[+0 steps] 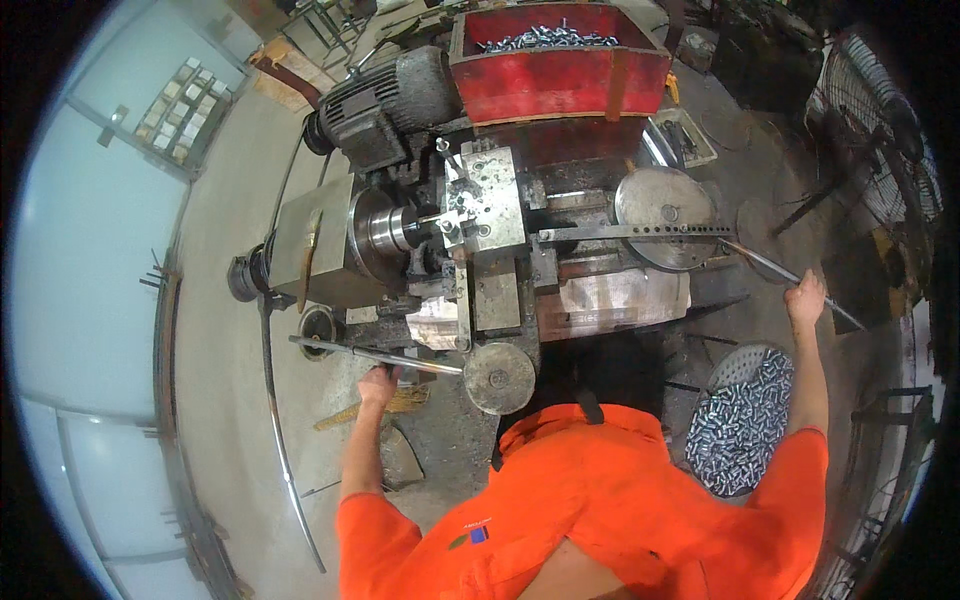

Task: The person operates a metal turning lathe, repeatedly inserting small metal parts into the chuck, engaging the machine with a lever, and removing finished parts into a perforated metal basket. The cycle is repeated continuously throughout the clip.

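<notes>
My left hand (378, 384) is closed around a metal lever (410, 362) that runs to a round disc (499, 379) at the front of a lathe. Out to the right, my right hand (806, 298) grips a second long lever (765, 262), which joins a perforated flat bar (690, 232) lying over a larger round plate (666, 205). Between the two levers stands the lathe's steel tool block (492, 200). The spindle chuck (390, 232) faces it from the left; whether a workpiece sits in it is too small to tell.
A red bin (560, 85) of small metal parts stands behind the machine, beside an electric motor (385, 100). Low on the right is a round perforated basket (740, 420) heaped with similar parts. A fan guard (880, 110) stands far right; a long rod (285, 440) slants down at left.
</notes>
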A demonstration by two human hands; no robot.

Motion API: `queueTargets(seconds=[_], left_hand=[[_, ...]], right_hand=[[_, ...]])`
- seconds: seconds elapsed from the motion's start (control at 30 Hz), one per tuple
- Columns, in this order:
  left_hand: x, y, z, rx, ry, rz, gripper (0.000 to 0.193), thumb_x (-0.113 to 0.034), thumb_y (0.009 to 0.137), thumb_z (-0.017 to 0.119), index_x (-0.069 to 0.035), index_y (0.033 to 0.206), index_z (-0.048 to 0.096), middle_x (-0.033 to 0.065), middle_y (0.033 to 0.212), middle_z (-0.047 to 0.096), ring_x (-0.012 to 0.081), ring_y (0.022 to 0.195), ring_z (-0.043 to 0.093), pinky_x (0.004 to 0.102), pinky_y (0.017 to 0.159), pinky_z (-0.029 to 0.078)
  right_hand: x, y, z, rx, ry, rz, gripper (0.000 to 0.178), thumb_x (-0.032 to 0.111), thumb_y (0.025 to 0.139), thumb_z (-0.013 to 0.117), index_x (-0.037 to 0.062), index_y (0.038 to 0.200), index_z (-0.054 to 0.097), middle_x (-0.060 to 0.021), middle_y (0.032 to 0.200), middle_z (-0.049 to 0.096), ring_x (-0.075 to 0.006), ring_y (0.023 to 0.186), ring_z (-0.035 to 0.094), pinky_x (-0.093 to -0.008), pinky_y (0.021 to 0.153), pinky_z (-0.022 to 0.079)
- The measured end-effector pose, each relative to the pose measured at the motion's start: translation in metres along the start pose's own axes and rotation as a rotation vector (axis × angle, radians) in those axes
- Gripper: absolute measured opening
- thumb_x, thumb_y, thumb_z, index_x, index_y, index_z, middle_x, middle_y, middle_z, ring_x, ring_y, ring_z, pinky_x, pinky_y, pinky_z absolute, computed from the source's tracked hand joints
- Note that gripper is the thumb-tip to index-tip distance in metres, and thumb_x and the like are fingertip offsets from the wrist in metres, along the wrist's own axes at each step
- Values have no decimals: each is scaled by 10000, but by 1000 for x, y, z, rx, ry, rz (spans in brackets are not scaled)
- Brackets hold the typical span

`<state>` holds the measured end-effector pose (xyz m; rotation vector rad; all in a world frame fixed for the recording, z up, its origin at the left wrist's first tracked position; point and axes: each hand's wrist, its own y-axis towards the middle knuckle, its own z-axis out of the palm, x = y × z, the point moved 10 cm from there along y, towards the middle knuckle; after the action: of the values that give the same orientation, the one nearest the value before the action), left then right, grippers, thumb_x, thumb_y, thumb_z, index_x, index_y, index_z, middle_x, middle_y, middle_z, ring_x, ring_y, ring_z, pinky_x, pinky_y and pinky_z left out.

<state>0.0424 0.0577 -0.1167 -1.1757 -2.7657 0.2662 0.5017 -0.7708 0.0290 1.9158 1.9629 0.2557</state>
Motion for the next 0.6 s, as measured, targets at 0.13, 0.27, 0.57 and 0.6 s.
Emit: queueTargets(seconds=[0.13,0.27,0.57,0.6], left_hand=[[-11,-11,24,-112,-183,-438,488,-485,807,550,-13,885,647,201,833,661,374,787,645,474,698,504],[-29,-5,52,-186,-447,-211,426,-405,814,560,0,935,618,227,887,647,418,848,615,484,706,489],[15,1,56,61,-173,-189,496,-414,779,617,-37,1091,534,207,932,642,390,878,615,466,794,476],[22,-8,60,2,-336,-252,509,-393,773,626,-35,1117,518,205,922,644,390,878,616,466,793,476]], right_hand=[[-3,-5,-11,-117,-41,-10,448,175,622,517,-14,1028,539,-186,927,589,-363,883,546,-433,850,411],[-3,-1,-2,-82,-19,0,418,160,611,534,-9,994,538,-183,916,587,-361,863,551,-438,835,418],[14,-4,-19,26,0,68,614,171,626,584,-11,1204,478,-171,1201,515,-341,1141,452,-429,998,331],[20,-13,-19,-4,-17,62,656,177,624,593,-9,1237,455,-168,1265,475,-335,1203,407,-426,1031,303]])
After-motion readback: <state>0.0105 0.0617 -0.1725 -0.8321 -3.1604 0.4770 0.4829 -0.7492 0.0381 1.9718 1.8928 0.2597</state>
